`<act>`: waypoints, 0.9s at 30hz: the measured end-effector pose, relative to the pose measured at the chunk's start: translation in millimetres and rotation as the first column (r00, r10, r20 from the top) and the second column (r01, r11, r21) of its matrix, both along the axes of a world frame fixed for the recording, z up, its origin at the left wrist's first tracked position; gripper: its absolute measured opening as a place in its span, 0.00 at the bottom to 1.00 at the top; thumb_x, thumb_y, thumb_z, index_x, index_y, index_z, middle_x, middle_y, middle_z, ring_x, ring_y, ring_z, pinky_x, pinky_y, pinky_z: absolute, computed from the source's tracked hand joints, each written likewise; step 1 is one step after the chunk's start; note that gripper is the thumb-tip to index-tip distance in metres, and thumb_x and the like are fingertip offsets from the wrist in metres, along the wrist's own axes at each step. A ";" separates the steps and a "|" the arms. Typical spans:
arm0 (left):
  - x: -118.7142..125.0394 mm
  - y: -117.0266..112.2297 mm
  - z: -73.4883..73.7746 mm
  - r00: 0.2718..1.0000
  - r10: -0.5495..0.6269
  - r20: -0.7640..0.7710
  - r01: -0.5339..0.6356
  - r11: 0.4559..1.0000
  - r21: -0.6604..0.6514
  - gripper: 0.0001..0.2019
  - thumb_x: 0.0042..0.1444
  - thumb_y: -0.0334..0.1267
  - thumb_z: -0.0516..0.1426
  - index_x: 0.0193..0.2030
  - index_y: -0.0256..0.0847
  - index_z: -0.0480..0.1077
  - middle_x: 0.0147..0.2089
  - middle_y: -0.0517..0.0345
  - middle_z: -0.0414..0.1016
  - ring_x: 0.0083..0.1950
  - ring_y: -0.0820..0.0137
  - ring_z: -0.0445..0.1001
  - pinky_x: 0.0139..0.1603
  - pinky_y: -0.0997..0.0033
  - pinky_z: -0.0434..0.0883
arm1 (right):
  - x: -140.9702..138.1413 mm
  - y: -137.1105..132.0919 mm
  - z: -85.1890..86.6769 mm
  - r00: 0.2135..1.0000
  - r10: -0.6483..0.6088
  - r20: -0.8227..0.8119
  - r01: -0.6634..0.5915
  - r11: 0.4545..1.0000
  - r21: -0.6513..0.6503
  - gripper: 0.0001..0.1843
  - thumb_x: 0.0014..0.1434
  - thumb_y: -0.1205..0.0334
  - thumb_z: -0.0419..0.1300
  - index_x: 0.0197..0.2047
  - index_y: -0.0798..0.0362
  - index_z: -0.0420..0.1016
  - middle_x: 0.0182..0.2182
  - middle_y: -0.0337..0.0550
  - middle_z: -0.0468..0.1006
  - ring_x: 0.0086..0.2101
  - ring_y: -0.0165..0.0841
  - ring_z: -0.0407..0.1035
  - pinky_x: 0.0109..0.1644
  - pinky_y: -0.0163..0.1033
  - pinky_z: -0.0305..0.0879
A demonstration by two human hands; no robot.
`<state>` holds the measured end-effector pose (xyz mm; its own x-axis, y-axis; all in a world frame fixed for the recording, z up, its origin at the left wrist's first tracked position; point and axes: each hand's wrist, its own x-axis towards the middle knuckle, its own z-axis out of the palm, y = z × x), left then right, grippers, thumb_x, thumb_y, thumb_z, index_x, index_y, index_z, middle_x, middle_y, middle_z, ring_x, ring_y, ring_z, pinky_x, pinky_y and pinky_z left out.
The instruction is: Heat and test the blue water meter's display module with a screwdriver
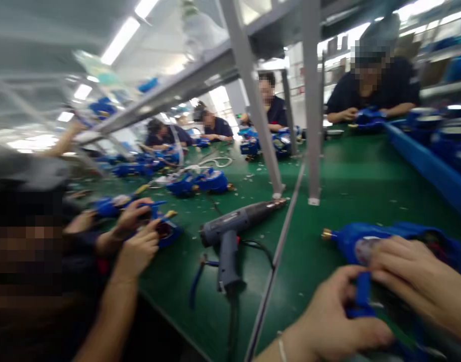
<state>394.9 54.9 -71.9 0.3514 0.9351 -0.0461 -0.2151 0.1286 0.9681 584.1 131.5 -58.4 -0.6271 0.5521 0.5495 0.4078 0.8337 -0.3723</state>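
Note:
In the head view, a blue water meter with a brass threaded fitting and a pale round dial lies on the green bench at the lower right. My left hand is closed around a blue plastic piece at the meter's near side. My right hand lies over the meter, its fingers bent and pressed together near the dial and the blue piece. Blur and the fingers hide what exactly the right fingertips grip. Under the hands, dark and green inner parts show faintly.
A heat gun lies mid-bench, with blue-handled pliers beside it. Grey shelf posts stand on the bench. Co-workers handle blue meters at left and behind. A blue tray holding more meters sits at right.

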 end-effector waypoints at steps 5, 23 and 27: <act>4.8 20.0 -15.4 0.976 0.025 0.217 0.007 0.989 -0.149 0.33 0.48 0.52 0.66 0.60 0.42 0.67 0.58 0.48 0.73 0.60 0.56 0.69 0.60 0.61 0.64 | -0.4 8.4 18.9 0.973 -0.042 0.226 0.078 0.986 -0.151 0.11 0.69 0.66 0.53 0.34 0.54 0.70 0.39 0.43 0.72 0.41 0.39 0.63 0.44 0.45 0.58; -0.9 28.9 -0.7 0.961 0.067 0.267 0.039 0.926 -0.374 0.35 0.46 0.51 0.66 0.61 0.40 0.68 0.55 0.44 0.75 0.57 0.51 0.72 0.60 0.56 0.66 | 27.4 24.7 48.1 0.962 -0.188 0.200 0.181 0.982 0.053 0.08 0.66 0.71 0.56 0.42 0.57 0.77 0.38 0.44 0.72 0.37 0.37 0.61 0.40 0.43 0.54; 0.7 30.4 3.5 0.953 0.060 0.296 0.059 0.924 -0.378 0.29 0.48 0.52 0.65 0.54 0.39 0.73 0.50 0.45 0.77 0.53 0.52 0.74 0.57 0.57 0.68 | 26.3 22.1 49.4 0.967 -0.169 0.192 0.168 0.986 0.021 0.07 0.67 0.69 0.57 0.42 0.57 0.77 0.38 0.43 0.72 0.38 0.37 0.63 0.41 0.43 0.56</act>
